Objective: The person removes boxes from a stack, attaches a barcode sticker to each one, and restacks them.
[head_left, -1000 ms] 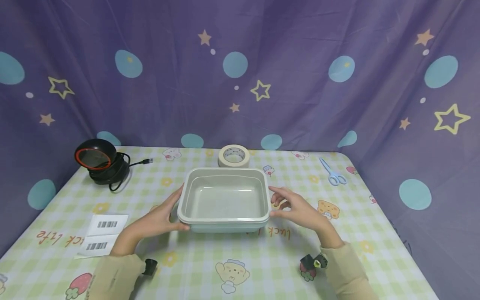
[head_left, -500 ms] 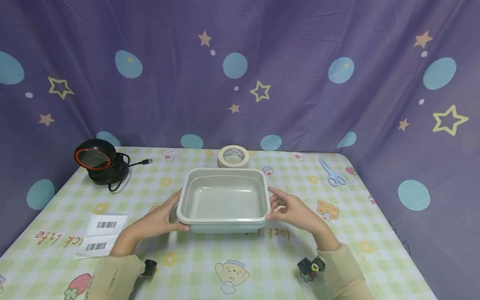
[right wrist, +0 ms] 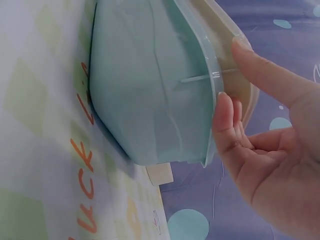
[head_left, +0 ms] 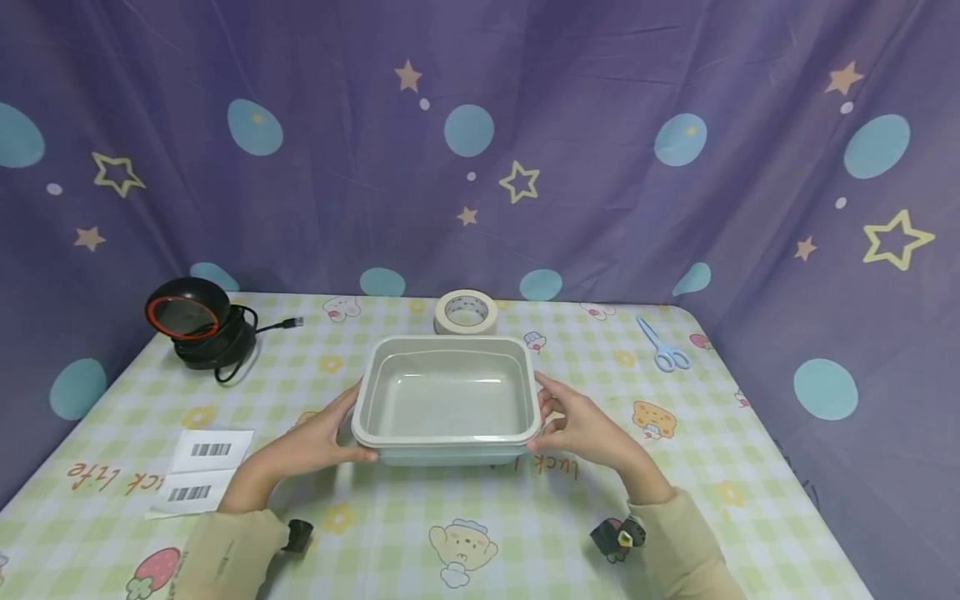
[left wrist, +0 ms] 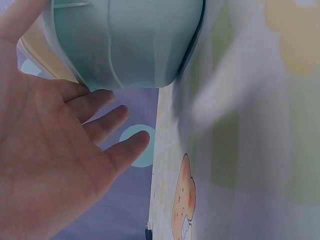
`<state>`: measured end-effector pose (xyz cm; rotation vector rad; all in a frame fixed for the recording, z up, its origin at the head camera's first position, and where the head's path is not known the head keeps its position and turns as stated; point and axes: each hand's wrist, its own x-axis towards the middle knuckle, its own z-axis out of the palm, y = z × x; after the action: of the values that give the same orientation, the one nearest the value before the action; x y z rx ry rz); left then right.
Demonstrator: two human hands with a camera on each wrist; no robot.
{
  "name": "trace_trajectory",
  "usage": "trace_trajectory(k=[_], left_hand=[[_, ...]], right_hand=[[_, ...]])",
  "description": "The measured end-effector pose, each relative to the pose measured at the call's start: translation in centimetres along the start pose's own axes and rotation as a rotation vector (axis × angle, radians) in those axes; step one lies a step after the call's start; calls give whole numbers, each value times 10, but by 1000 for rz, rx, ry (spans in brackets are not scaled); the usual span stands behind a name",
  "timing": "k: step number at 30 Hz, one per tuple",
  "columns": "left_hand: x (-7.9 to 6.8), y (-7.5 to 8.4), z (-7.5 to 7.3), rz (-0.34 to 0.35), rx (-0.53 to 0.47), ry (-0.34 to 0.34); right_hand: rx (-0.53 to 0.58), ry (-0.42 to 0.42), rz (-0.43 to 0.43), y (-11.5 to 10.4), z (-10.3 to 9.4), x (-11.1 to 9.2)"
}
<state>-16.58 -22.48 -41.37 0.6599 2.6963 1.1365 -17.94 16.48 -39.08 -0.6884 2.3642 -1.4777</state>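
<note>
A pale blue plastic box sits mid-table in the head view, with a beige tray nested in its top. My left hand touches the box's left end, thumb at the front corner. In the left wrist view this hand has its fingers extended beside the blue box. My right hand is at the opposite end. The right wrist view shows its thumb on the beige tray's rim and curled fingers against the blue rim. Some of the right fingers are partly hidden.
Behind the box stands a roll of tape. Light blue scissors lie at the back right. A black device with a USB cable is at the back left. Two barcode labels lie beside my left forearm. A purple curtain hangs behind the checked table.
My right hand has moved slightly left and closed in on the box's right end, its thumb now at the front corner. The left hand and the box look nearly still.
</note>
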Motion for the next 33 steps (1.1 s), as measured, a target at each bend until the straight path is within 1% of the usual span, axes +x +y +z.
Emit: trace_trajectory(k=[2, 7, 12, 14, 19, 22, 26, 29, 33], left_hand=[[0, 0, 0, 12, -23, -6], [2, 1, 0, 31, -72, -23], [2, 1, -1, 28, -66, -18], [2, 1, -1, 31, -63, -14], [1, 1, -1, 43, -78, -15], [0, 2, -1, 41, -82, -17], [0, 3, -2, 28, -77, -13], [0, 3, -2, 22, -67, -7], [0, 3, -2, 29, -68, -7]], right_hand=[[5, 9, -7, 0, 2, 0], [13, 67, -31, 1, 7, 4], [66, 110, -10, 2, 11, 6], [55, 135, -13, 2, 13, 6], [-8, 204, -72, 2, 17, 6], [-3, 220, -91, 3, 19, 6], [17, 229, -80, 4, 21, 8], [43, 236, -68, 5, 22, 8], [98, 234, -80, 7, 24, 8]])
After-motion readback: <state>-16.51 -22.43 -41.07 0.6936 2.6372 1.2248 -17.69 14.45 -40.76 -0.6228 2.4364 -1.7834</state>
